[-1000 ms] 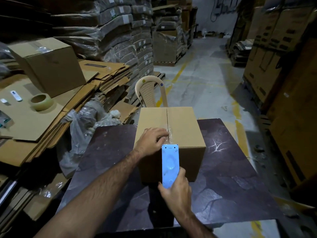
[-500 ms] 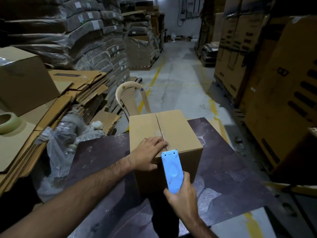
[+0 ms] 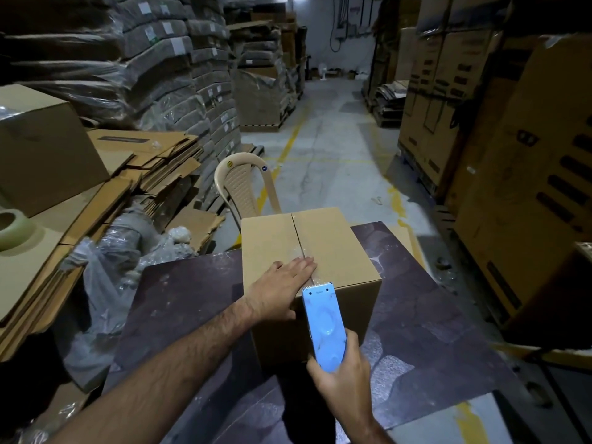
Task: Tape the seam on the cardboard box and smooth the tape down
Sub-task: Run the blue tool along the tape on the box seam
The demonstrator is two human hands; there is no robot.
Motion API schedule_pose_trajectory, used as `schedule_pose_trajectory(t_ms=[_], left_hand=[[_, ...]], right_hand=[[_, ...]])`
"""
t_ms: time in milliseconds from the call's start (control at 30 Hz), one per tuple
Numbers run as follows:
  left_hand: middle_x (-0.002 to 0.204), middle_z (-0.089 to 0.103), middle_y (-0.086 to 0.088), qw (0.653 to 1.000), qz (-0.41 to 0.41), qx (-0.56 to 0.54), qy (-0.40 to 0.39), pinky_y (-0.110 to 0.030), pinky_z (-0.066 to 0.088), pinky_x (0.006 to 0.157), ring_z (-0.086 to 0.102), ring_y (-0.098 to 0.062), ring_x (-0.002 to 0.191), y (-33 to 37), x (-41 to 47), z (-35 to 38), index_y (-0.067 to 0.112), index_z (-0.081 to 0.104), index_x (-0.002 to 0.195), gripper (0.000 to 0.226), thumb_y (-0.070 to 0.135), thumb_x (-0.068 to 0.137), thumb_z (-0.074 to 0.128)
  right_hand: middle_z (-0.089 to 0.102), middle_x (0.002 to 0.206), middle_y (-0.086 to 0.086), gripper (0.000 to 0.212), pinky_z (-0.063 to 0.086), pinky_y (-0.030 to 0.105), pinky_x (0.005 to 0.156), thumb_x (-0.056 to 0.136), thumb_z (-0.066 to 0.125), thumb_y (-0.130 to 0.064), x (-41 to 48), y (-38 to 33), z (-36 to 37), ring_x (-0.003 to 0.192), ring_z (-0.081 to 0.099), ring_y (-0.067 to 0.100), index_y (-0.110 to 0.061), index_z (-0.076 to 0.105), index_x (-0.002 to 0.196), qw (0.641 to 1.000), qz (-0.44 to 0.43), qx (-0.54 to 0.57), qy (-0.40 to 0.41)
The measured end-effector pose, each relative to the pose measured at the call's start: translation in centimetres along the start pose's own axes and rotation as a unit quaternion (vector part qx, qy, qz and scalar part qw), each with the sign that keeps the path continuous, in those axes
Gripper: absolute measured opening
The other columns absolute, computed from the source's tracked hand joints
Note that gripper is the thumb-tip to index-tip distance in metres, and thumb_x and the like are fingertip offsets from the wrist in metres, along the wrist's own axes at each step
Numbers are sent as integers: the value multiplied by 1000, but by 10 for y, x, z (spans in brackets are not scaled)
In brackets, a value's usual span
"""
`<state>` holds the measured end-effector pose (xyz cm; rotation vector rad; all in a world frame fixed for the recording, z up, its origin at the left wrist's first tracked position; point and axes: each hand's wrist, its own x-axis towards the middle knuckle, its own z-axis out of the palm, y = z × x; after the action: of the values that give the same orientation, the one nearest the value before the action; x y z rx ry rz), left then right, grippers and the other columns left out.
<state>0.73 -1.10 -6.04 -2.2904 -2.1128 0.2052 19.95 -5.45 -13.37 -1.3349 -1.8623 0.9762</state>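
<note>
A brown cardboard box stands on a dark table, its centre seam running away from me. Clear tape glints on the seam's near part. My left hand lies flat on the box top, fingers stretched out onto the seam and the tape. My right hand grips a light-blue tape cutter by its lower end. The cutter's toothed top edge sits at the box's near top edge, over the seam.
A beige plastic chair stands just behind the box. Flattened cardboard, a closed box and a tape roll lie at the left, with crumpled plastic wrap beside the table. Tall stacked cartons line the right side of the aisle.
My left hand has uncurled and now lies flat with the fingers reaching along the seam. The head view has turned to the right, so the box sits more squarely ahead.
</note>
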Motion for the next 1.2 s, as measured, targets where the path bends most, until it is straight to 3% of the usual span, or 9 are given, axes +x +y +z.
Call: schedule_pose_trajectory(t_ms=[167,300,433,600,667,800,933,1100,1200], left_hand=[[163,0,-3,1000,-8,3,7,-42,13,118,4,-18,149,-1,1,0,14,-1,152,107,34,78,73],[163,0,-1,1000,-19,-14,16,-44,10,119,4,-18,149,0,2,1,17,-1,153,107,42,78,72],[163,-1,-2,1000,-19,-2,14,-45,11,118,4,-19,149,1,0,1,17,-2,153,108,44,79,71],[162,0,-2,1000,-6,-1,14,-46,14,117,6,-19,148,-2,1,2,22,-1,153,105,46,79,70],[162,0,-1,1000,-11,-4,4,-46,14,117,6,-18,148,-3,2,0,23,0,153,104,45,79,70],[162,1,0,1000,-25,-5,12,-49,15,117,8,-19,148,-5,3,-1,24,1,153,105,45,78,71],[163,-3,0,1000,-16,-8,-6,-52,11,118,3,-18,149,-5,1,-1,23,-2,153,106,42,78,70],[162,-9,-3,997,22,-28,-62,-54,4,117,-3,-19,149,-13,0,-11,20,-7,152,112,44,76,71],[161,-14,-3,994,33,-58,-91,-55,-2,116,-8,-19,148,-16,2,-16,19,-8,152,114,56,76,68]], right_hand=[[53,85,-5,59,37,16,57,66,76,-29,-12,0,-4,74,52,17,-21,44,115,1000,-5,-26,14],[52,80,-6,60,43,23,62,59,70,-30,-36,12,-9,81,63,29,-30,42,112,999,21,-28,29],[53,86,-6,61,49,25,68,63,72,-29,-38,14,-12,88,63,25,-26,44,117,999,27,-35,7],[52,91,-10,63,53,23,74,65,73,-38,-41,10,-7,89,59,17,-35,33,114,999,32,-34,-5],[55,88,-8,60,49,20,72,65,73,-33,-50,13,-4,84,59,18,-34,34,110,997,56,-54,-13],[62,77,-3,51,53,27,68,58,79,-21,-66,20,-5,75,66,25,-30,48,97,995,73,-56,49],[53,80,-7,56,55,25,75,60,73,-31,-63,25,-11,84,64,21,-36,33,99,995,76,-66,13],[51,90,-9,67,49,20,77,65,71,-34,-69,15,-12,95,62,18,-39,25,114,994,81,-70,-17],[61,103,-6,85,54,24,78,62,69,-34,-74,11,-11,93,64,19,-40,21,131,995,64,-76,3]])
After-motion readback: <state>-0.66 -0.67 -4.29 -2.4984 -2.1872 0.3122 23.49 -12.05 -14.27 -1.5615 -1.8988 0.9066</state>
